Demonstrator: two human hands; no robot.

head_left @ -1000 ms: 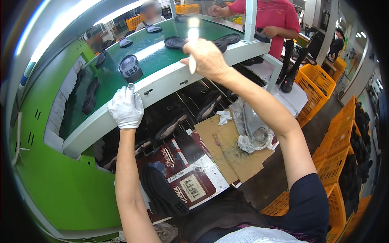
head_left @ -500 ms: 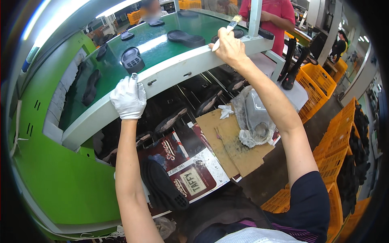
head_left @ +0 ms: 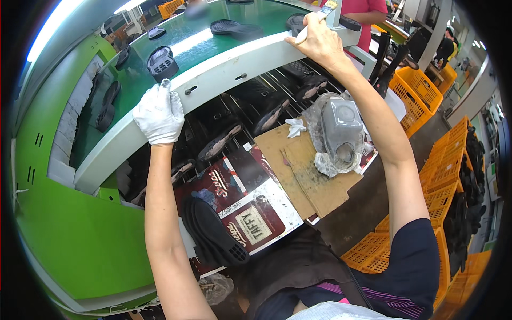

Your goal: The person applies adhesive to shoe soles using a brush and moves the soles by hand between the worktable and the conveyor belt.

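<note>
My left hand (head_left: 159, 113), in a white glove, is closed over the pale metal rail (head_left: 218, 67) along the near edge of a green conveyor belt (head_left: 128, 85). Just past its fingertips a black shoe sole (head_left: 162, 64) stands tilted on the belt. In my bare right hand (head_left: 322, 47) is a paintbrush (head_left: 326, 10), gripped by its pale handle with the bristles pointing up and away. This hand is above the rail's right part, next to another black sole (head_left: 296, 22). A longer dark sole (head_left: 236, 29) lies on the belt between my hands.
Below the rail, black shoe uppers (head_left: 216, 141) rest on a metal rack. Nearer are stacked black soles (head_left: 210, 232) on a dark red box (head_left: 256, 229), and stained cardboard (head_left: 298, 170) bearing a plastic-wrapped clear container (head_left: 342, 125). Orange crates (head_left: 416, 98) stand at right; another person (head_left: 368, 10) stands behind.
My view has dipped, so the belt and rail appear higher. The right hand with the brush has shifted slightly right along the rail; the left hand stays at the same spot on it.
</note>
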